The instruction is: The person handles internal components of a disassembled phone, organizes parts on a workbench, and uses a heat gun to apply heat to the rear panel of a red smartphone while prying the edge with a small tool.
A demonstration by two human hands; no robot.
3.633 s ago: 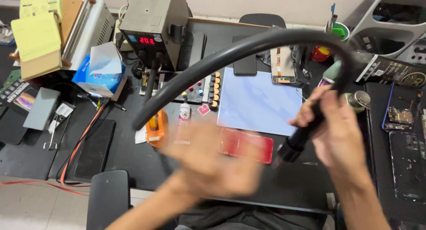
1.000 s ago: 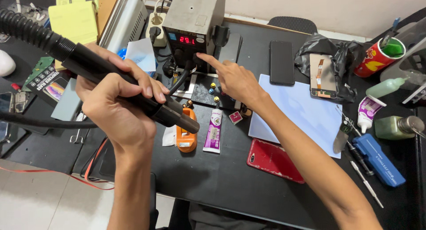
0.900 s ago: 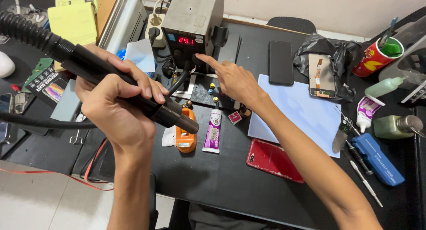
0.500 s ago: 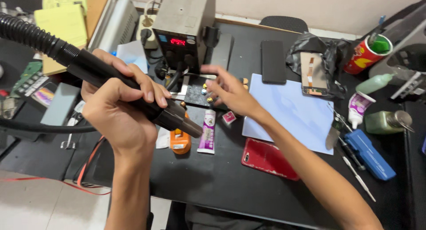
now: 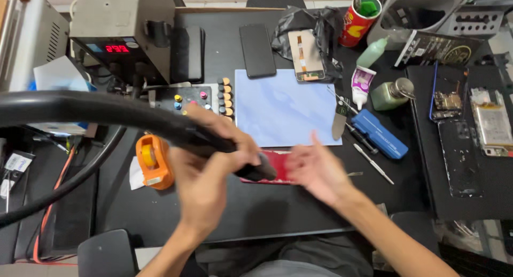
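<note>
Head view shows the red phone (image 5: pixel 278 167) lying flat on the black worktop (image 5: pixel 278 213), just below the pale blue mat (image 5: pixel 283 108), its left part hidden by the tip of the black hot-air handle (image 5: pixel 235 154). The left hand (image 5: pixel 208 175) is wrapped firmly round that handle, fingers closed on it, with the nozzle end pointing at the phone and seemingly right over it; whether the tip touches the casing cannot be told. A thick black hose (image 5: pixel 80 107) arcs away from the handle toward the left. The right hand (image 5: pixel 318 170) is blurred, fingers loosely spread, holding nothing, hovering just beside the phone's right edge.

As a judgement, the work on the phone looks barely begun: its back appears whole and closed, nothing lifted or pried, and the heating nozzle is only now over it. Opening and separating appear to be left.

Around it, an orange tape dispenser (image 5: pixel 152 162) sits to the left, and the grey station with a red display (image 5: pixel 120 33) stands behind. A blue tool case (image 5: pixel 379 133), a metal spatula (image 5: pixel 339 121), a white tube (image 5: pixel 361 86) and a green bottle (image 5: pixel 393 94) lie to the right, well apart from both hands.
</note>
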